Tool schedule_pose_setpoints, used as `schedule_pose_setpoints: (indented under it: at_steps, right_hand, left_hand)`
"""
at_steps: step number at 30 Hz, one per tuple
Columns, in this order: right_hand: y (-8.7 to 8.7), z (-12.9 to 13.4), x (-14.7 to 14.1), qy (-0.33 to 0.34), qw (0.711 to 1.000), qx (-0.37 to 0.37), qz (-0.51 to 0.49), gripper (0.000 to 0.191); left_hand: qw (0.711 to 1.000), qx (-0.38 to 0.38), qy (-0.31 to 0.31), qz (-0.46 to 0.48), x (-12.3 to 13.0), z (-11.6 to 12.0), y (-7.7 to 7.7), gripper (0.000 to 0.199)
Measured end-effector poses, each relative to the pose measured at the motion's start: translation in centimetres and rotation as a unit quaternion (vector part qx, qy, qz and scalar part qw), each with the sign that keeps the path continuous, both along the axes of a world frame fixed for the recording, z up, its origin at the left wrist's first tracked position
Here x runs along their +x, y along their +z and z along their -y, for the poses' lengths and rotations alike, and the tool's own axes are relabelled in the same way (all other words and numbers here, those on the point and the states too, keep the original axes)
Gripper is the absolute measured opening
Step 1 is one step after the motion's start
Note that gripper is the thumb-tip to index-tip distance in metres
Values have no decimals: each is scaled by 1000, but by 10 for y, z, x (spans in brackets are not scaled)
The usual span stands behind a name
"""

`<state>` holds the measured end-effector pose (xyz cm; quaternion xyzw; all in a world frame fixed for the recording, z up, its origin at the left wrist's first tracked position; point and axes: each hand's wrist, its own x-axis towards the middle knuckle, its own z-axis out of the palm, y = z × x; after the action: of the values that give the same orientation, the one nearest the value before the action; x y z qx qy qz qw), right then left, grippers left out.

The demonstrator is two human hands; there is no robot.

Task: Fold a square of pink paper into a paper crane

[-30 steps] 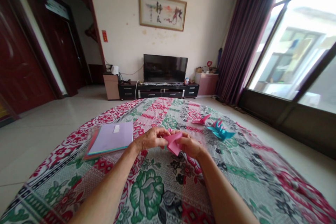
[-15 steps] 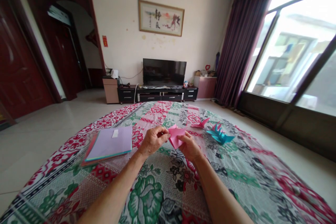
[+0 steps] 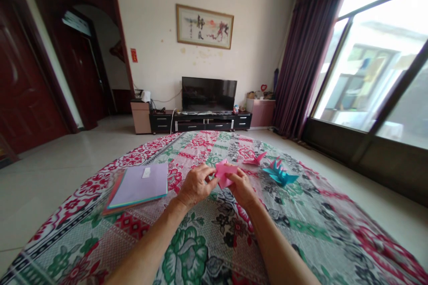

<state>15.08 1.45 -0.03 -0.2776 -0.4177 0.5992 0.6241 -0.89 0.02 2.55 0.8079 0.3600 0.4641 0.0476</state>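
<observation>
A small folded piece of pink paper (image 3: 223, 172) is held up between both hands over the patterned tablecloth (image 3: 187, 249). My left hand (image 3: 198, 183) pinches its left edge between thumb and fingers. My right hand (image 3: 241, 185) grips its right side, with fingers lying over the front of the paper. To the right lie a folded pink paper piece (image 3: 257, 159) and several pointed blue folded pieces (image 3: 281, 175), with more pink behind them. A stack of coloured sheets, lilac on top (image 3: 142, 186), lies to the left, bearing a small white piece (image 3: 146, 172).
Beyond the round table a television (image 3: 209, 94) stands on a low black cabinet (image 3: 203, 123) against the wall. A purple curtain (image 3: 301, 53) and large windows are on the right, with dark red doors on the left.
The fingers of my left hand have shifted along the paper's left edge, and my right fingers reach further over its front. The pink paper looks more tilted. The view has tipped slightly.
</observation>
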Motion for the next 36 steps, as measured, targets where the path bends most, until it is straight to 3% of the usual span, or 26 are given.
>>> schedule_pose_setpoints:
  at_steps: [9,18,23,29,36]
  right_hand:
    - [2,2,-6,-35,997,2,64,19]
    - [0,2,-8,-25,996,-5,86,17]
    - [-2,1,-7,-22,995,-7,102,16]
    - [1,4,-10,-38,990,7,132,28]
    - [6,5,-12,-59,984,20,166,32]
  left_hand:
    - [995,82,57,17,3,-5,-8,13]
    - [997,63,46,6,5,-5,-10,33]
    - [998,43,51,8,6,-4,-10,25]
    - [998,12,61,12,5,-5,-12,18]
    - [996,57,65,-21,3,-7,-14,17]
